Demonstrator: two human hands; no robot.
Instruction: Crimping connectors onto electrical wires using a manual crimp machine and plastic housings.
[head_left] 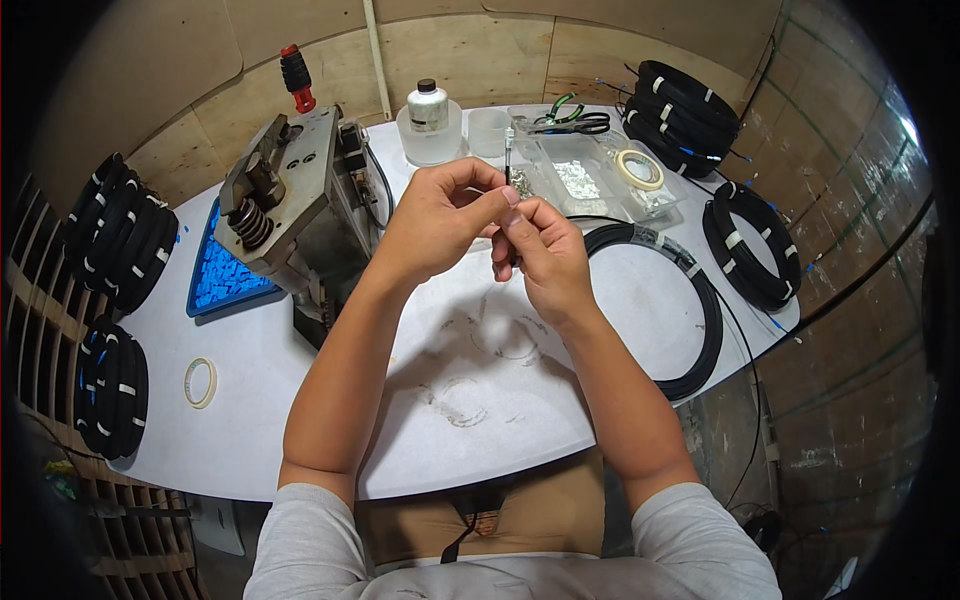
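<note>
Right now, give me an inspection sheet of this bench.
Surface: white table, scuffed with dark ring marks.
Job's things: thin cable end pinched between both hands.
Clutter: blue tray, tape roll, bottle, clear trays.
Grippers: left hand and right hand closed on the cable end.
Cables: black coil on table; bundled coils at both sides.
Surroundings: metal press, plywood walls.

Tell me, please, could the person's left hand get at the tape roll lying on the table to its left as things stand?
Probably yes. The tape roll lies alone on bare table left of the left forearm, nothing over it. But the left hand is pinching a small part together with the right hand, so it would have to let go.
</note>
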